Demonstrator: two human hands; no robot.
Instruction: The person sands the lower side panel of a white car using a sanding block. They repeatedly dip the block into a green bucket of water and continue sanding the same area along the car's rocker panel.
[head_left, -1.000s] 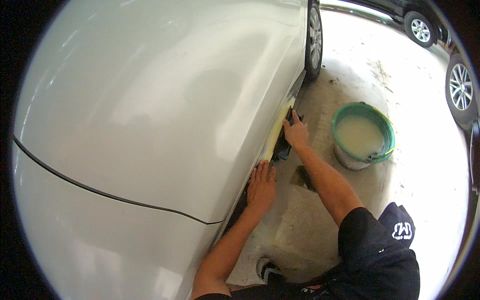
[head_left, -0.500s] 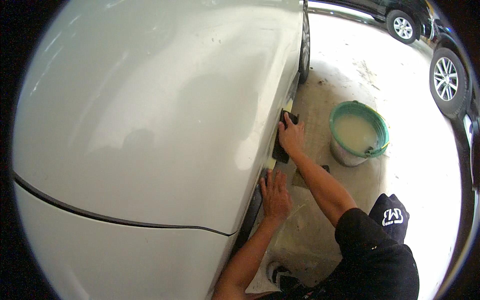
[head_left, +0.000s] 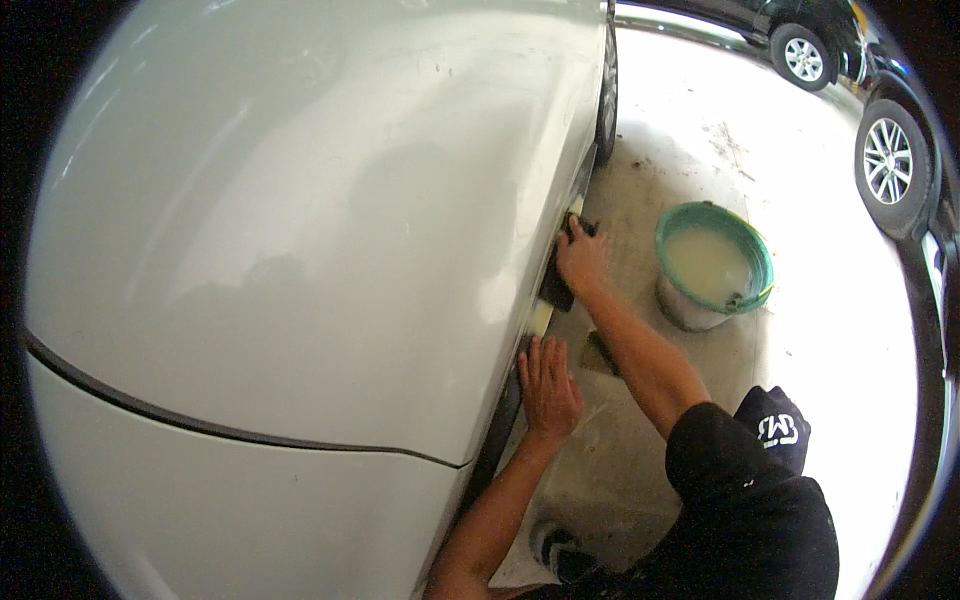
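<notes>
The right hand (head_left: 583,262) presses flat on a dark pad (head_left: 556,290) against the low edge of a white car (head_left: 300,250), fingers spread over the pad rather than curled around it. A yellow strip (head_left: 541,320), seemingly a sponge layer under the pad, shows just below that hand, toward the wrist, and another yellow bit (head_left: 577,205) peeks out just past the fingertips. Whether pad and yellow are one piece I cannot tell.

The left hand (head_left: 547,385) lies open, palm down, on the car's lower sill, fingers pointing up toward the right hand. It holds nothing; it only rests there. The yellow strip sits between the two hands, near the left fingertips.

To the right of the right hand, apart from it, a green-rimmed bucket (head_left: 713,265) stands on the concrete floor (head_left: 680,140), filled with cloudy pale water. A dark wet patch (head_left: 597,353) lies on the floor just under the right forearm. Beyond the right hand, along the car's edge, its tyre (head_left: 606,95) shows. Far off to the right, past the bucket, stand the wheels of two dark cars (head_left: 888,160). The person's sleeve (head_left: 750,500) is black.
</notes>
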